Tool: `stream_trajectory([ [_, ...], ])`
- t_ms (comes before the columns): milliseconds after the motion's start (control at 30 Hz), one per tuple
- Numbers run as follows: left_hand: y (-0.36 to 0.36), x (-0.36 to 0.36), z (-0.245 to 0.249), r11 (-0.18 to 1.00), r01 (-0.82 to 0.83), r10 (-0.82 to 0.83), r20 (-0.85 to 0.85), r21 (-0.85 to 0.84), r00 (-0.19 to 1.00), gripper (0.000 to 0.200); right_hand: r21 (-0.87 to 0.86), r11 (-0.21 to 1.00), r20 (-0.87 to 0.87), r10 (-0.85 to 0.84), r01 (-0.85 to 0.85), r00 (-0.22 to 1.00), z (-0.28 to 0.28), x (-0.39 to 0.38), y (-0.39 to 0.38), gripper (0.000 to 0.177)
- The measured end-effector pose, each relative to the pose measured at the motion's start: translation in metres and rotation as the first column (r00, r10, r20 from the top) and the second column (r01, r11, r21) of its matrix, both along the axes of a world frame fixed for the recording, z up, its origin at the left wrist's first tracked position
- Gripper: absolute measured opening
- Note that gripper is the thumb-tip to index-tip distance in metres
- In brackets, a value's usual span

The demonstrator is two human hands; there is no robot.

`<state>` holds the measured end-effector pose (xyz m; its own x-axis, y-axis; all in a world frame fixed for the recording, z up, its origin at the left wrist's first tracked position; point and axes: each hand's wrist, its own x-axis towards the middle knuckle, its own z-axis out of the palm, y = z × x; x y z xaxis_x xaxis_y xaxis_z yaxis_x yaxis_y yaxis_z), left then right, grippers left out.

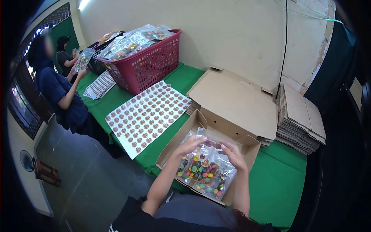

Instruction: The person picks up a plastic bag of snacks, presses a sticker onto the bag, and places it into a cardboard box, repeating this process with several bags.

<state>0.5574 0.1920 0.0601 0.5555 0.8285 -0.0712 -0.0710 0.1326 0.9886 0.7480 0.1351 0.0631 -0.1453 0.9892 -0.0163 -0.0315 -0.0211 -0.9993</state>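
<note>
Both of my hands are at the top edge of a clear plastic bag point(201, 172) of colourful, small rounded pieces, with a round sticker on its front. My left hand point(192, 146) pinches the upper left of the bag, and my right hand point(233, 154) has its fingers bent over the upper right. The fingertips are partly hidden. Below and around this bag, more filled bags point(216, 189) lie in an open cardboard box point(250, 149). The box's lid point(232, 96) is folded back, away from me.
A sheet of round stickers point(148, 114) lies left of the box on the green-covered table point(276, 181). Behind it stands a red basket point(145, 65) heaped with filled bags. Flattened cardboard point(301, 120) is stacked at right. Two people stand at left; the nearer person point(58, 85) holds a bag.
</note>
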Motion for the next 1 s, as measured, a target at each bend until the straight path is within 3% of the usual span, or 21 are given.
stream_trajectory([
  [33,-0.002,-0.001,0.001,0.996,0.048,-0.051,0.033,0.078,0.998,0.029,0.023,0.996,-0.049,0.082,-0.081,0.995,0.002,0.001,-0.004,0.030],
  [67,-0.004,0.003,0.001,0.985,0.001,-0.002,0.003,0.175,1.000,0.028,0.030,0.996,-0.065,0.085,-0.084,0.994,0.004,-0.001,-0.007,0.030],
  [100,-0.009,0.009,0.003,0.985,-0.008,0.006,0.007,0.174,1.000,0.028,0.029,0.995,-0.061,0.093,-0.092,0.994,0.003,-0.004,-0.008,0.030],
  [167,-0.024,0.022,0.010,0.919,-0.205,0.262,-0.133,0.338,0.956,0.025,0.177,0.975,0.124,-0.154,0.131,0.980,0.001,-0.014,-0.011,0.028],
  [200,-0.032,0.027,0.012,0.872,-0.243,0.319,-0.116,0.425,0.941,0.026,0.261,0.938,0.122,-0.268,0.230,0.956,0.006,-0.023,-0.014,0.024],
  [233,-0.040,0.030,0.014,0.876,-0.239,0.315,-0.121,0.419,0.941,0.026,0.253,0.939,0.122,-0.270,0.233,0.955,0.012,-0.030,-0.019,0.024],
  [300,-0.053,0.031,0.024,0.751,-0.282,0.373,-0.031,0.597,0.927,0.024,0.287,0.876,0.091,-0.428,0.388,0.899,0.026,-0.041,-0.031,0.022],
  [367,-0.071,0.023,0.041,0.780,-0.282,0.348,-0.012,0.559,0.938,0.022,0.295,0.853,0.068,-0.469,0.431,0.881,0.038,-0.046,-0.044,0.022],
  [433,-0.080,0.008,0.051,0.819,-0.214,0.182,0.113,0.533,0.977,0.026,0.337,0.859,-0.028,-0.400,0.385,0.916,0.050,-0.044,-0.052,0.022],
  [500,-0.089,-0.010,0.056,0.821,-0.167,0.113,0.132,0.546,0.985,0.029,0.353,0.882,0.006,-0.335,0.311,0.942,0.057,-0.039,-0.069,0.024],
  [567,-0.100,-0.022,0.066,0.883,-0.122,0.069,0.131,0.453,0.989,0.030,0.474,0.880,0.144,-0.105,0.025,0.984,0.073,-0.038,-0.089,0.027],
  [600,-0.105,-0.025,0.066,0.891,-0.169,0.128,0.123,0.421,0.984,0.028,0.472,0.881,0.144,-0.102,0.022,0.984,0.073,-0.038,-0.097,0.027],
  [667,-0.113,-0.025,0.063,0.863,-0.231,0.219,0.079,0.450,0.973,0.026,0.171,0.984,0.029,0.044,-0.049,0.999,0.069,-0.039,-0.113,0.030],
  [700,-0.114,-0.024,0.062,0.824,-0.287,0.309,0.038,0.488,0.950,0.025,0.163,0.982,0.135,0.073,-0.095,0.988,0.068,-0.037,-0.117,0.031],
  [733,-0.112,-0.020,0.059,0.747,-0.316,0.310,0.114,0.585,0.944,0.025,0.303,0.947,0.221,0.037,-0.105,0.975,0.070,-0.040,-0.120,0.031],
  [767,-0.112,-0.020,0.060,0.744,-0.321,0.313,0.119,0.586,0.942,0.025,0.436,0.891,0.297,-0.011,-0.126,0.955,0.073,-0.046,-0.121,0.030],
  [833,-0.116,-0.020,0.062,0.844,-0.299,0.320,0.028,0.445,0.947,0.025,0.450,0.885,0.329,-0.039,-0.121,0.944,0.084,-0.053,-0.127,0.029],
  [900,-0.109,-0.019,0.061,0.803,-0.300,0.305,0.077,0.515,0.949,0.024,0.474,0.873,0.360,-0.070,-0.118,0.931,0.091,-0.050,-0.127,0.029],
  [1000,-0.108,-0.027,0.075,0.820,-0.152,0.114,0.104,0.552,0.988,0.021,0.315,0.945,0.190,-0.151,0.085,0.970,0.099,-0.042,-0.131,0.021],
])
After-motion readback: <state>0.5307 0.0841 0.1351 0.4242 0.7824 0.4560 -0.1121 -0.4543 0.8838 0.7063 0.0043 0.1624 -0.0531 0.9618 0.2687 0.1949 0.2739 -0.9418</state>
